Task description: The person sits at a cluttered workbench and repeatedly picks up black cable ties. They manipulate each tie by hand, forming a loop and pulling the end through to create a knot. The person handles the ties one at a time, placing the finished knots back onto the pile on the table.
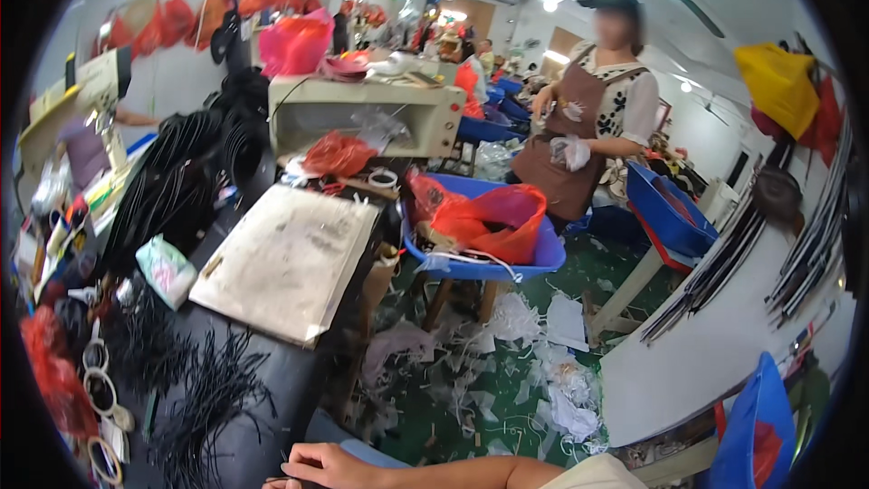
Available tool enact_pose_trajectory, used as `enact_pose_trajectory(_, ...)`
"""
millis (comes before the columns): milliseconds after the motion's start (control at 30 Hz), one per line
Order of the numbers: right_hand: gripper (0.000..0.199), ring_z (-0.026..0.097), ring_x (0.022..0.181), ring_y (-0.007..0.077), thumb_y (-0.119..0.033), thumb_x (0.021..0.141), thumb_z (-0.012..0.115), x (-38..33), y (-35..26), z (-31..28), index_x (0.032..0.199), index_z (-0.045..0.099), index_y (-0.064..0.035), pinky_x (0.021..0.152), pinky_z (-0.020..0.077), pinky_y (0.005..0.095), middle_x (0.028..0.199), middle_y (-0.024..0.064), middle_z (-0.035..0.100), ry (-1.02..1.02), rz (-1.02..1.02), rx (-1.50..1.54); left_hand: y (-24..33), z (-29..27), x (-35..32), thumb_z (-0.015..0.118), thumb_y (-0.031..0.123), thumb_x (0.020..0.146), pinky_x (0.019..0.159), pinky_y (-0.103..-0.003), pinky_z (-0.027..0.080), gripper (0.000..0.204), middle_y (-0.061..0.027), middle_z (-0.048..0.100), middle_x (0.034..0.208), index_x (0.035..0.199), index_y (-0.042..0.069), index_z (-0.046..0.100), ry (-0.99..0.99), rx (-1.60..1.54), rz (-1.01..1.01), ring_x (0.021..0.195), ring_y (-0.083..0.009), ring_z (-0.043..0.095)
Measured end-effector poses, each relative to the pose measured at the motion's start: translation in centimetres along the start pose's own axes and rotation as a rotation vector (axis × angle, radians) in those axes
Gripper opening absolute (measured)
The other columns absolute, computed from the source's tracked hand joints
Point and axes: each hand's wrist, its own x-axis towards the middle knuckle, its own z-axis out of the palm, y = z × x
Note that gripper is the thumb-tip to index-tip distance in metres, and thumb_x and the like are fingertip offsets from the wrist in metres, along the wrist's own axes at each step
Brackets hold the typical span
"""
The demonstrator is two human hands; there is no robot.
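At the lower edge my right hand [328, 467] is closed, its fingers bent and pressed together over the black tabletop [303, 371]. Something dark shows under the fingers, but the picture's edge cuts it off. A sliver of skin lies beside the fingertips; I cannot tell which hand it belongs to. My left hand is otherwise out of sight. Left of my right hand is a loose bundle of thin black cords [213, 398]. Farther along the table lies a thick, stained pale board [285, 258], with a soft pastel packet [166, 272] beside it.
Black strips [172, 181] are heaped at the far left, near white rings [100, 389]. A blue tub [552, 254] holding red bags stands right of the table. Scraps [570, 398] litter the green floor. A person in a brown apron [566, 145] stands beyond the tub.
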Motion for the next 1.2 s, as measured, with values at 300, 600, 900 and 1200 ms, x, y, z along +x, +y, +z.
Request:
enact_pose_trajectory(300, 0.029, 0.057, 0.066, 0.0192, -0.029, 0.086, 0.059, -1.2, 0.7, -1.5, 0.081, 0.060, -0.0011, 0.059, 0.0424, 0.0336, 0.073, 0.0130, 0.061, 0.040, -0.062, -0.018, 1.2, 3.0, -0.2, 0.060, 0.017, 0.087, 0.052, -0.020, 0.038, 0.015, 0.0026, 0.055, 0.069, 0.083, 0.003, 0.059, -0.072, 0.048, 0.094, 0.059, -0.0066, 0.048)
enact_pose_trajectory(600, 0.025, 0.057, 0.063, 0.0276, -0.023, 0.086, 0.056, -1.8, 1.0, -1.6, 0.077, 0.055, 0.0002, 0.056, 0.0416, 0.0380, 0.069, 0.0167, 0.056, 0.240, -0.103, -0.132, -0.1, 5.1, -0.8, 0.056, 0.014, 0.088, 0.060, -0.030, 0.045, 0.016, -0.0100, 0.061, 0.075, 0.084, -0.001, 0.060, 0.200, 0.710, 0.563, 0.065, -0.0201, 0.056)
enact_pose_trajectory(900, 0.013, 0.056, 0.077, 0.0304, -0.017, 0.083, 0.061, -1.4, 0.7, -0.5, 0.085, 0.060, -0.0039, 0.067, 0.0436, 0.0386, 0.081, 0.0143, 0.056, 0.265, -0.526, -0.215, 0.6, 3.5, -0.6, 0.055, 0.018, 0.090, 0.057, -0.019, 0.037, 0.019, 0.0013, 0.054, 0.076, 0.091, -0.001, 0.059, -0.001, -0.038, 0.033, 0.065, -0.0054, 0.045)
enact_pose_trajectory(1200, 0.008, 0.050, 0.070, 0.0047, -0.007, 0.086, 0.058, -1.2, 1.5, -0.3, 0.082, 0.059, -0.0002, 0.062, 0.0417, 0.0202, 0.076, -0.0004, 0.056, 0.005, 0.018, 0.109, -1.7, 0.7, -0.6, 0.061, 0.005, 0.082, 0.063, -0.019, 0.045, 0.015, -0.0036, 0.062, 0.078, 0.094, -0.005, 0.061, 0.082, -0.003, 0.015, 0.071, -0.0072, 0.056)
